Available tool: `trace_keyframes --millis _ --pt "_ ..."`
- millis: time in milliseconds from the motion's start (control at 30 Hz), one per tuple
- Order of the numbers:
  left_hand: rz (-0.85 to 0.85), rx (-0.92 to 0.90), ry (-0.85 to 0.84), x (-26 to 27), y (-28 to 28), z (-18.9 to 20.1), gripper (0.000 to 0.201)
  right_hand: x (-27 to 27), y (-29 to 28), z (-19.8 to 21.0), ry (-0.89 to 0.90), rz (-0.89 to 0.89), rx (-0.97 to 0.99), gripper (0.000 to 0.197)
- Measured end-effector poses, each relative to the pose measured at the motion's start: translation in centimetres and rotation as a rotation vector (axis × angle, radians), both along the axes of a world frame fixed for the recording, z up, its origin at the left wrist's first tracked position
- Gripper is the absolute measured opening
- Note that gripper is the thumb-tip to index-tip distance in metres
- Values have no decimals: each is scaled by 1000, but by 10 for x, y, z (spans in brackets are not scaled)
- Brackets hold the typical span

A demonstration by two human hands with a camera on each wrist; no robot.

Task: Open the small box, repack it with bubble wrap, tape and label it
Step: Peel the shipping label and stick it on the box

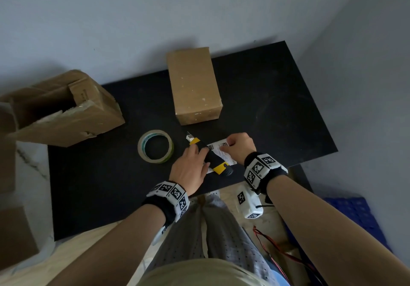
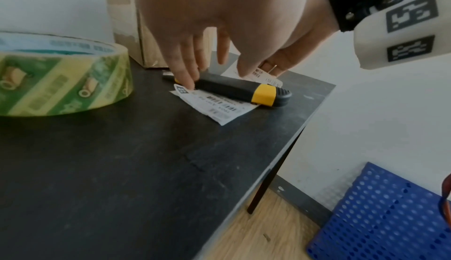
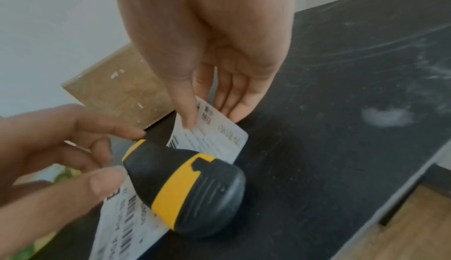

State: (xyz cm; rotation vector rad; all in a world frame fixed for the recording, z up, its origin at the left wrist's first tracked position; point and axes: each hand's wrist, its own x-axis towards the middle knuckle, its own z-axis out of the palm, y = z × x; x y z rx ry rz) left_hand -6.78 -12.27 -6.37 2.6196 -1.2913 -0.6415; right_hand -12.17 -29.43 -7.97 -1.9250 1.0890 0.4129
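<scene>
The small brown box (image 1: 194,86) stands closed at the back of the black table (image 1: 266,108). Nearer me, a black-and-yellow utility knife (image 1: 216,160) lies across a white printed label (image 1: 221,150). My left hand (image 1: 203,156) comes down over the knife (image 2: 234,90), with fingers on one side of the handle and the thumb on the other. My right hand (image 1: 233,146) pinches the label's (image 3: 219,137) far edge, thumb on top and fingers behind it. A roll of tape (image 1: 142,147) lies flat to the left of the knife. No bubble wrap is in sight.
A large open cardboard carton (image 1: 62,108) sits at the table's left corner, overhanging it. The table's right edge (image 2: 292,139) is close to the knife. A blue perforated panel (image 2: 390,216) and red wires (image 1: 270,248) lie on the floor at the right.
</scene>
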Motion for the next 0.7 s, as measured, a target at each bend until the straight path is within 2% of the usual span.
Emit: trace_keyframes --millis 33,100,167,433,700 --pt "-40 -9 -25 0 -2 1 45 -1 -1 0 -12 -3 17 10" --pt "-152 10 -54 -1 -4 0 47 -2 -4 3 -27 -28 44 22" --pt "-217 51 -45 0 -5 -1 50 -4 -7 3 -52 -48 49 22" --pt "-217 91 13 5 -5 -5 56 -11 -16 7 -108 -128 44 11" --pt "-193 159 72 7 -10 3 55 -24 -39 23 -169 -227 -40 7"
